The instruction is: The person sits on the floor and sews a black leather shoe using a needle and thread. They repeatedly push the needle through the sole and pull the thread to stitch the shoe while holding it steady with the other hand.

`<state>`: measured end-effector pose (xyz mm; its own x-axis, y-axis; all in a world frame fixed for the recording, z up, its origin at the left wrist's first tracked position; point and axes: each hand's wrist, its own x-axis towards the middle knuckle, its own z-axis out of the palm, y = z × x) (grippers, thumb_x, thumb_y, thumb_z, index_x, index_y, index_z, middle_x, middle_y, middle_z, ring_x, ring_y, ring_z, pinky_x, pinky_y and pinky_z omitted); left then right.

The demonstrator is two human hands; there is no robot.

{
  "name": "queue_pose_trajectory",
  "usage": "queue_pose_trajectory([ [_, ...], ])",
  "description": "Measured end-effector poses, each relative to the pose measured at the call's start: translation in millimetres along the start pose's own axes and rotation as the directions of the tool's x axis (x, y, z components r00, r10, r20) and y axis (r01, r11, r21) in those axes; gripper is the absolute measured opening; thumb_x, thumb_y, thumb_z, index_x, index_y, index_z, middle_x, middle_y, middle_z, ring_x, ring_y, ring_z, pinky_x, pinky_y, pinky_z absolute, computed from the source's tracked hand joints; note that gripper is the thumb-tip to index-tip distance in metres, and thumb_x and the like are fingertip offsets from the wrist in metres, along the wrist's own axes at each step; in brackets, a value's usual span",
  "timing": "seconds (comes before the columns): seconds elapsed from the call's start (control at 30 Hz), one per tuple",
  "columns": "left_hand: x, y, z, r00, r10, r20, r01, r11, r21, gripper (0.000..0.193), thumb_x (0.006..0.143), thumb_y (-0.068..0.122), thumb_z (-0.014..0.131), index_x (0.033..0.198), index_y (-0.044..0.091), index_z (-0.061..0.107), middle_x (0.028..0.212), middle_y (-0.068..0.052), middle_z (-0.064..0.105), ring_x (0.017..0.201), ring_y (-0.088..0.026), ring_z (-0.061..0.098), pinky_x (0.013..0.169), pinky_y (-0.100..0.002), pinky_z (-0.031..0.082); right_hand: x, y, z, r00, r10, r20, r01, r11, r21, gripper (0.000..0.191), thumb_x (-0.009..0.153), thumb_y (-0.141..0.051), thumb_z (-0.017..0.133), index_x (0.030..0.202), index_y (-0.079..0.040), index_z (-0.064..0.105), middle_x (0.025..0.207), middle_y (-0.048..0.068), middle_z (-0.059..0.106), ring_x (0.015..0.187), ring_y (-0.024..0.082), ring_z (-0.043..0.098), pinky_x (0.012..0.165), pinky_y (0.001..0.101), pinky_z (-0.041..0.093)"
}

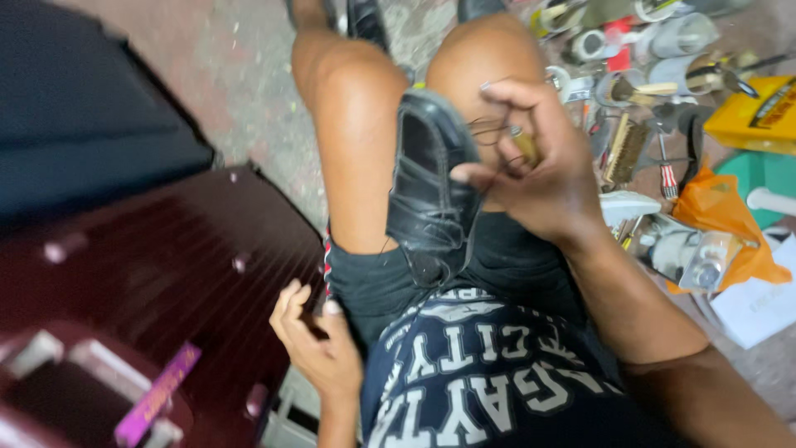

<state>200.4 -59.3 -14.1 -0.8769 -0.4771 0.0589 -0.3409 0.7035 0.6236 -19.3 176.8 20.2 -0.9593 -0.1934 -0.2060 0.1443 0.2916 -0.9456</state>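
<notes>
A black leather shoe (427, 178) lies between my knees, sole side toward my lap. My right hand (543, 170) is raised beside the shoe's right edge, fingers pinched on a small wooden-handled tool (526, 145) with dark thread looping from it to the shoe. My left hand (319, 340) hangs low by my left thigh, fingers loosely curled and apart, holding nothing, next to the edge of a dark red suitcase (166, 274).
To the right on the ground lie several tools: brushes (626, 149), tape rolls (589, 43), a yellow box (750, 112), an orange plastic bag (717, 207), white paper (754, 303). A dark bag (75, 108) sits upper left.
</notes>
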Motion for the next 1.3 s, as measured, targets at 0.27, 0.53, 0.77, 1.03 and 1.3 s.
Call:
queue_pose_trajectory([
  [0.27, 55.8, 84.8, 35.5, 0.960, 0.090, 0.267, -0.032, 0.976, -0.214, 0.061, 0.087, 0.013, 0.078, 0.141, 0.000, 0.053, 0.104, -0.009, 0.063, 0.066, -0.016, 0.056, 0.058, -0.029, 0.049, -10.4, -19.9, -49.4, 0.981, -0.086, 0.176, 0.178, 0.766, -0.617, 0.104, 0.075, -0.031, 0.095, 0.158, -0.007, 0.037, 0.078, 0.003, 0.061, 0.068, 0.014, 0.056, 0.064, 0.0315, 0.046],
  [0.53, 50.8, 75.1, 47.4, 0.970, 0.062, 0.235, -0.002, 0.969, -0.247, 0.020, 0.093, 0.012, 0.072, 0.087, 0.003, 0.055, 0.080, -0.008, 0.051, 0.062, -0.018, 0.050, 0.057, -0.032, 0.041, -9.3, 5.6, -67.5, 0.954, -0.292, 0.060, 0.289, 0.854, -0.433, 0.047, 0.089, -0.013, 0.082, 0.132, -0.011, 0.063, 0.111, 0.015, 0.060, 0.067, 0.017, 0.052, 0.065, 0.0312, 0.046],
  [0.77, 53.2, 76.6, 47.9, 0.972, 0.092, 0.218, -0.006, 0.931, -0.366, 0.032, 0.105, 0.015, 0.055, 0.078, -0.002, 0.051, 0.080, -0.010, 0.049, 0.068, -0.018, 0.046, 0.063, -0.031, 0.038, 6.0, 50.5, -66.2, 0.920, -0.389, 0.050, 0.363, 0.795, -0.487, 0.022, 0.101, -0.020, 0.081, 0.104, -0.008, 0.064, 0.109, 0.008, 0.063, 0.093, 0.022, 0.068, 0.077, 0.0328, 0.055],
  [1.03, 49.2, 65.7, 53.8, 0.977, 0.049, 0.206, 0.036, 0.920, -0.390, 0.041, 0.099, 0.006, 0.064, 0.067, 0.000, 0.040, 0.082, -0.010, 0.055, 0.065, -0.013, 0.043, 0.058, -0.029, 0.033, -9.9, 83.1, -137.0, 0.965, -0.241, -0.099, 0.081, 0.640, -0.764, 0.023, 0.104, -0.016, 0.083, 0.109, -0.003, 0.064, 0.105, 0.014, 0.064, 0.092, 0.030, 0.066, 0.080, 0.0379, 0.053],
  [1.3, 44.7, 66.6, 51.9, 0.974, -0.051, 0.220, 0.146, 0.886, -0.440, 0.036, 0.098, 0.000, 0.060, 0.066, 0.001, 0.044, 0.096, -0.009, 0.063, 0.070, -0.011, 0.052, 0.060, -0.024, 0.045, 9.4, 21.2, -75.2, 0.828, -0.556, 0.072, 0.542, 0.762, -0.353, 0.060, 0.085, -0.031, 0.079, 0.133, -0.003, 0.055, 0.133, 0.021, 0.061, 0.128, 0.038, 0.062, 0.107, 0.0502, 0.053],
])
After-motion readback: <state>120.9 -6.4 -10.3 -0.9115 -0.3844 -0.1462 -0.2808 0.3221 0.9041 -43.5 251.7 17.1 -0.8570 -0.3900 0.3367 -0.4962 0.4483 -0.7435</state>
